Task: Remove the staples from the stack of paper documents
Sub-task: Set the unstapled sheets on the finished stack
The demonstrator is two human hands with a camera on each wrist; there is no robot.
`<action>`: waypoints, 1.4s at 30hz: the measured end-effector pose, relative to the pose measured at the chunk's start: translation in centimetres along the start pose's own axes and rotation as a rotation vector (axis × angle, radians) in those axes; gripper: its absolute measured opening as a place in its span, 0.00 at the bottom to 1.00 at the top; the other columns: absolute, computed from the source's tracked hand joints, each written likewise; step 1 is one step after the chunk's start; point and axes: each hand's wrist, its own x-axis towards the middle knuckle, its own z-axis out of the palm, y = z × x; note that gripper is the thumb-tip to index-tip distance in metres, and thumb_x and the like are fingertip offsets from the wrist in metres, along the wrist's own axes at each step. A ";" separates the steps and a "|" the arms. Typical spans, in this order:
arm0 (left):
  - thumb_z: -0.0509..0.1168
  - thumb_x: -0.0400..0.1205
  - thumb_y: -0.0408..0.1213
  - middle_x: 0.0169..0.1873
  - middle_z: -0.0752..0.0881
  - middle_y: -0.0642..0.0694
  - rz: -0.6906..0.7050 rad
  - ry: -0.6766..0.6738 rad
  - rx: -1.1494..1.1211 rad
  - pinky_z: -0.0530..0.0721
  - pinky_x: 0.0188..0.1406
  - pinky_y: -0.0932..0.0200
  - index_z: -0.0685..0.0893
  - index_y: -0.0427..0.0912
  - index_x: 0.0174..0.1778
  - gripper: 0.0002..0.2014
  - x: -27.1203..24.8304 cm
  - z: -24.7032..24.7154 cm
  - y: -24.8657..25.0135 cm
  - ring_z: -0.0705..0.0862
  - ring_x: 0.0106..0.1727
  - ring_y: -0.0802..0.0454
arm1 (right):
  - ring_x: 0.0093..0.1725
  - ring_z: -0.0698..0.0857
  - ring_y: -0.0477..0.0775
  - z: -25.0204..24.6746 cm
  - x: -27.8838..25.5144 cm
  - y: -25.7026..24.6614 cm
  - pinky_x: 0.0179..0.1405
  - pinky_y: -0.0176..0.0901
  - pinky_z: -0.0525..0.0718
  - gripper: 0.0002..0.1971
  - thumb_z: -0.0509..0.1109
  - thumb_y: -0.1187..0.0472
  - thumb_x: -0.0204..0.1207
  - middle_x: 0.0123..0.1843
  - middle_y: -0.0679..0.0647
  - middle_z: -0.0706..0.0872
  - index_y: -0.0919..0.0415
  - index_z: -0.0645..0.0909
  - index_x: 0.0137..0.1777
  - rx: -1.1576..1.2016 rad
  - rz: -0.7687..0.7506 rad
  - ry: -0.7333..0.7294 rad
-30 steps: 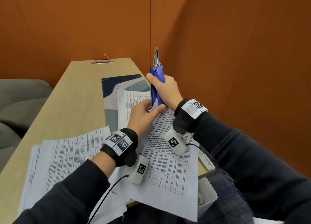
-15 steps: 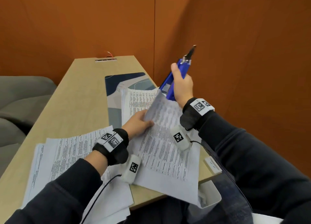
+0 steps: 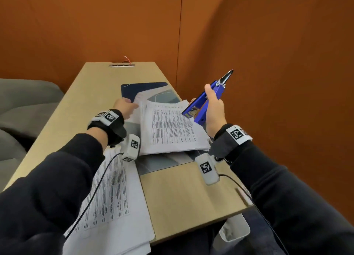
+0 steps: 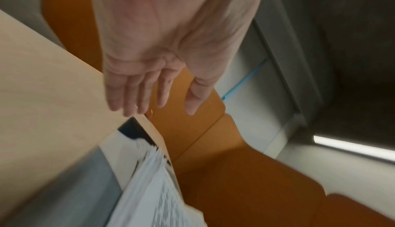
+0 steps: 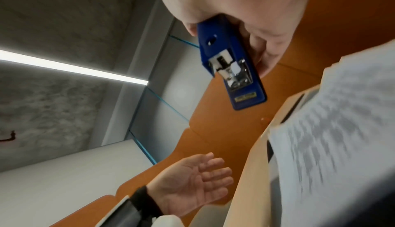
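A stack of printed paper documents (image 3: pixel 170 129) lies on a desk mat (image 3: pixel 162 163) on the wooden table (image 3: pixel 191 193). My left hand (image 3: pixel 128 106) is at the stack's far left edge, fingers straight and holding nothing; the left wrist view shows the hand (image 4: pixel 162 102) spread above the stack (image 4: pixel 156 188). My right hand (image 3: pixel 213 107) grips a blue staple remover (image 3: pixel 203 103) in the air over the stack's right edge, its metal tip pointing up and right. In the right wrist view the staple remover (image 5: pixel 232 64) sits in my right hand (image 5: pixel 256 7), above the left hand (image 5: pixel 192 180).
A loose pile of printed sheets (image 3: pixel 115 201) lies at the table's near left, partly over the edge. A white bin (image 3: pixel 234 229) stands below the table's near right corner. An orange wall (image 3: pixel 268 82) runs close along the right; a grey sofa (image 3: pixel 24 101) is left.
The left hand no longer holds the sheets it pinched a second ago and has moved to the stack's far left edge, open. The right hand has swung the staple remover rightward.
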 end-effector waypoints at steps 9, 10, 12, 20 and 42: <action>0.70 0.78 0.46 0.63 0.82 0.35 -0.279 0.161 0.303 0.75 0.62 0.49 0.78 0.30 0.66 0.27 -7.5 -13.8 -10.7 0.79 0.63 0.38 | 0.53 0.86 0.65 9.6 -7.3 10.3 0.67 0.65 0.82 0.16 0.68 0.43 0.80 0.50 0.65 0.87 0.57 0.78 0.48 0.125 0.551 -0.461; 0.70 0.78 0.46 0.59 0.83 0.36 -0.308 0.138 0.343 0.76 0.56 0.51 0.79 0.29 0.63 0.25 -8.3 -14.2 -11.7 0.80 0.58 0.39 | 0.51 0.86 0.65 10.5 -8.1 11.4 0.65 0.65 0.82 0.16 0.68 0.43 0.80 0.47 0.63 0.87 0.57 0.79 0.47 0.130 0.598 -0.481; 0.69 0.79 0.46 0.53 0.82 0.36 -0.337 0.104 0.427 0.74 0.48 0.55 0.79 0.26 0.61 0.25 -9.8 -14.4 -12.6 0.80 0.52 0.39 | 0.47 0.85 0.63 11.8 -9.4 13.1 0.59 0.62 0.85 0.16 0.69 0.44 0.79 0.43 0.61 0.85 0.58 0.79 0.47 0.158 0.675 -0.498; 0.80 0.62 0.51 0.54 0.88 0.37 -0.319 -0.002 0.007 0.84 0.60 0.44 0.81 0.34 0.65 0.38 -12.1 -16.7 -15.2 0.87 0.53 0.38 | 0.64 0.83 0.75 11.3 -9.4 15.1 0.60 0.67 0.84 0.11 0.66 0.52 0.84 0.54 0.69 0.82 0.59 0.71 0.48 0.229 0.704 -0.591; 0.52 0.85 0.22 0.57 0.85 0.32 -0.324 -0.112 -0.691 0.85 0.51 0.41 0.76 0.42 0.64 0.17 -13.9 -13.3 -17.5 0.86 0.52 0.36 | 0.68 0.78 0.55 13.9 -12.6 10.5 0.63 0.44 0.76 0.25 0.63 0.42 0.83 0.76 0.51 0.76 0.45 0.71 0.78 -1.549 -0.170 -1.237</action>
